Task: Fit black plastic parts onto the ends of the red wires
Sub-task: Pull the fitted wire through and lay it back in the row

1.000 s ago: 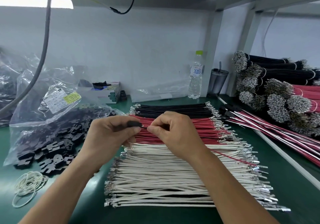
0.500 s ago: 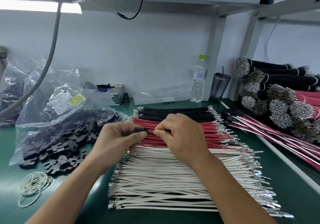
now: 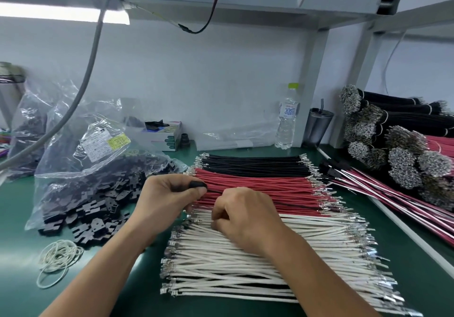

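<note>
My left hand point(image 3: 169, 194) pinches the black part point(image 3: 197, 184); my right hand point(image 3: 242, 214) (fingers curled, contents hidden) sits just right, over the red wires point(image 3: 258, 186) lying left-to-right.

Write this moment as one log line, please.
left hand: pinches black plastic part | right hand: curled over white wires | red wires: on table

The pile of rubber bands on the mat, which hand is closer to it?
Left. The left hand is up and to the right of the rubber bands, gripping a black plastic part; the right hand lies farther right, over the wires.
</note>
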